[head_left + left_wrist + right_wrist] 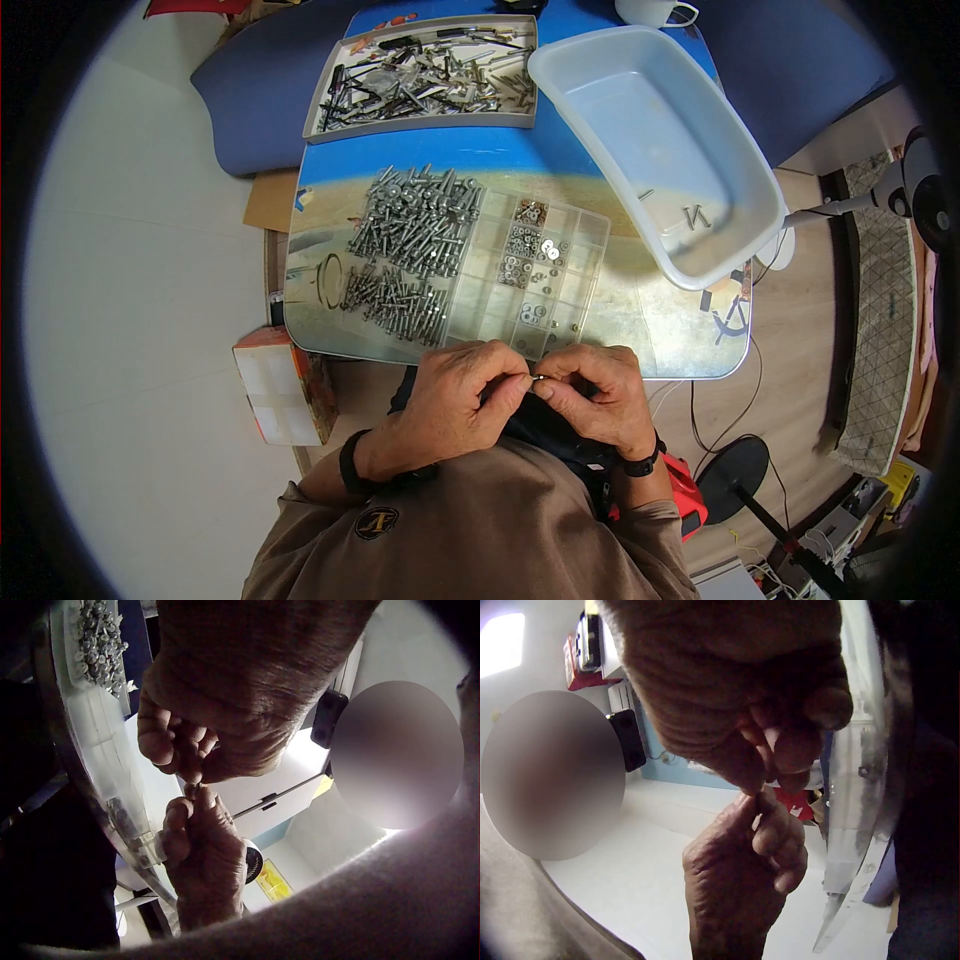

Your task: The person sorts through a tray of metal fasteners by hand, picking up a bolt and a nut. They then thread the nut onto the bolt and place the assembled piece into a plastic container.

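Close together at the near table edge, both hands meet fingertip to fingertip over a small shiny metal piece (pixel 540 378). My left hand (pixel 462 395) pinches it between thumb and index finger from one side. From the other side, my right hand (pixel 603 393) pinches it the same way. Fingers hide most of the piece, and I cannot tell its exact kind. Just beyond the hands lies a clear compartment box (pixel 478 318) with nuts (pixel 522 240) and washers (pixel 532 314) in some cells. Heaped at its left are longer bolts (pixel 415 225) and shorter bolts (pixel 400 305).
A shallow carton (pixel 318 135) of mixed hardware stands at the back left of the table (pixel 660 340). On the right, a white plastic tub (pixel 640 95) holds a few screws (pixel 697 217). A white mug (pixel 650 12) is at the far edge. An orange-sided box (pixel 285 385) stands left below the table.
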`<state>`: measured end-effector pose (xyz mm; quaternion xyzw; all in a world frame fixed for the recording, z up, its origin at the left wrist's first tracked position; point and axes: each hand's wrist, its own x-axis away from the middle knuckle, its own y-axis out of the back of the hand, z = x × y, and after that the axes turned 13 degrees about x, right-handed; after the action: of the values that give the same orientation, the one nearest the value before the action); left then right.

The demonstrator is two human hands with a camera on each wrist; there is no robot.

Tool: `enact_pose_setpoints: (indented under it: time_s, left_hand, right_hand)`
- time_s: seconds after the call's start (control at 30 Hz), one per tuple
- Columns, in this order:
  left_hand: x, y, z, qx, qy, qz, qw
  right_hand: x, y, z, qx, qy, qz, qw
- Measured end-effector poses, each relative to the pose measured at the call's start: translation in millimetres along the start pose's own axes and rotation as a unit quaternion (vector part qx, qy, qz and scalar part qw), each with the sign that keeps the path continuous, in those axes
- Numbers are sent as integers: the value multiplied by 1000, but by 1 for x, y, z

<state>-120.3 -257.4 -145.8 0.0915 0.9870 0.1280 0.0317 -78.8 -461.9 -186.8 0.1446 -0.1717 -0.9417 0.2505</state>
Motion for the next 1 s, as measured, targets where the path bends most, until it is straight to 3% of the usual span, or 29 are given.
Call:
enact_pose_setpoints:
  time_s: [0.53, 0.7, 1.0]
  left_hand:
    - [7, 1, -5, 6, -16, -12, 1000]
    - [9, 3, -5, 4, -23, -4, 1000]
    - [9, 2, -7, -3, -20, -1, 1000]
  right_hand:
    - [0, 2, 7, 8, 14, 2, 1000]
    - [-1, 6, 14, 22, -1, 42, 999]
    - [2, 3, 13, 11, -5, 15, 1000]
